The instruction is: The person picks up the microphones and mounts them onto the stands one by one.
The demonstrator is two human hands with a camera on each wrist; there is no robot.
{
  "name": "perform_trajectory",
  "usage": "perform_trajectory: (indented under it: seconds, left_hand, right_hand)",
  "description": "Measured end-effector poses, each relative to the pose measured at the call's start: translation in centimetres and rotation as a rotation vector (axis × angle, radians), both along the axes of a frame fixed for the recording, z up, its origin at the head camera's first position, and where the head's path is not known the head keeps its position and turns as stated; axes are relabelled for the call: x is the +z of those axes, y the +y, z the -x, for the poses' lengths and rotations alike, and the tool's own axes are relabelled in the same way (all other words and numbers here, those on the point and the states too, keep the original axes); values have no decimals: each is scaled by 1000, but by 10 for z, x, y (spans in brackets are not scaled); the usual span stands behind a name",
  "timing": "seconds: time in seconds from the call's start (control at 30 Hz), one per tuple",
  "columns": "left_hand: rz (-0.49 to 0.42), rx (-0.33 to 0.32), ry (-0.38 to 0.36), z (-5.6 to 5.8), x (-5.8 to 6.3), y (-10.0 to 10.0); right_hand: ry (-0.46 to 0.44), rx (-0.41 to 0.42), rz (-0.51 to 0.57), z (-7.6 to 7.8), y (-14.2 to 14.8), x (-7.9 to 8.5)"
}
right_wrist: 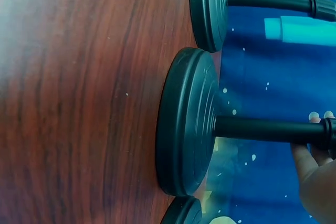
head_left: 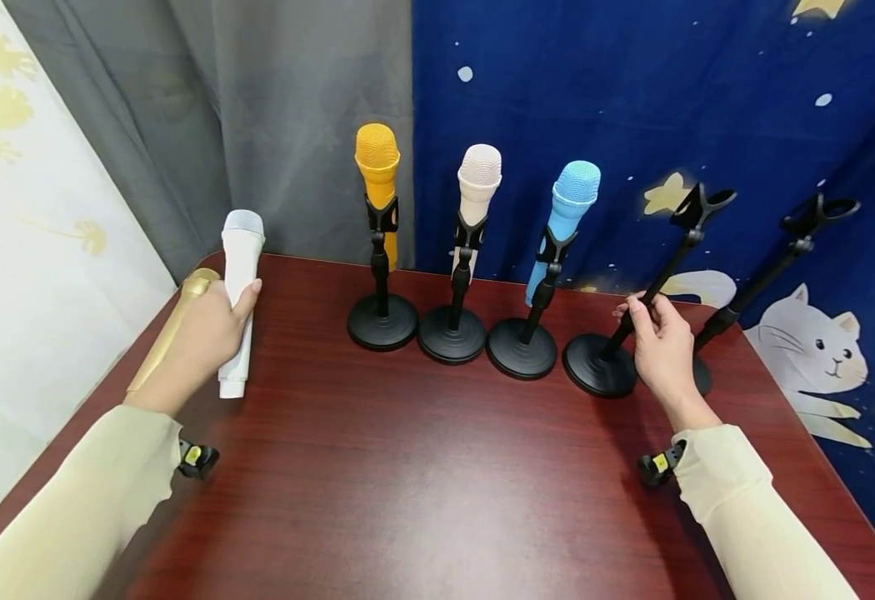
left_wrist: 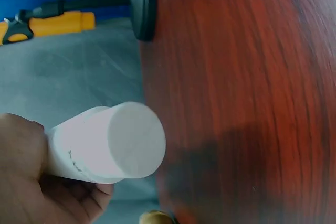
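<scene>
My left hand (head_left: 211,327) grips a white microphone (head_left: 241,257) by its handle at the left of the table, grille up. In the left wrist view the flat end of that white microphone (left_wrist: 137,140) faces the camera. Beside this hand is a gold microphone (head_left: 162,343), partly hidden behind the fingers and wrist. With thumb and fingers my right hand (head_left: 662,343) holds the pole of a black microphone stand (head_left: 601,367) whose clip holds nothing. Its round base (right_wrist: 184,124) rests on the table in the right wrist view.
Left of the held stand, three stands carry a yellow microphone (head_left: 377,158), a cream microphone (head_left: 478,179) and a blue microphone (head_left: 574,196). Another bare stand (head_left: 760,279) is at the far right, its base partly behind my right hand. Curtains (head_left: 317,100) hang behind the table (head_left: 407,483).
</scene>
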State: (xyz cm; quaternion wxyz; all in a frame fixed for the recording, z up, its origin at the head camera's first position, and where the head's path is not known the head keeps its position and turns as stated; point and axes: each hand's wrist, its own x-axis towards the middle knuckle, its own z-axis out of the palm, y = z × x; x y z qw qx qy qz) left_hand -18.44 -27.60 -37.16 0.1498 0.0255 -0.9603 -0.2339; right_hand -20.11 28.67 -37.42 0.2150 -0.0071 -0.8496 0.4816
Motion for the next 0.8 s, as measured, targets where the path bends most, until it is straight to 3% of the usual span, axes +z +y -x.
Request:
perform_trajectory:
  seconds: [0.23,0.5,0.8]
  left_hand:
    - [-79,-29,71,-10,15,23]
    - [-173,-49,116,-17,22,49]
    - [-208,-199,177,-21,30,83]
  right_hand:
    - [38,23,34,-9,-5,-4]
    - [83,46,57,-22,-15,-7]
    - [117,68,79,-37,-24,-9]
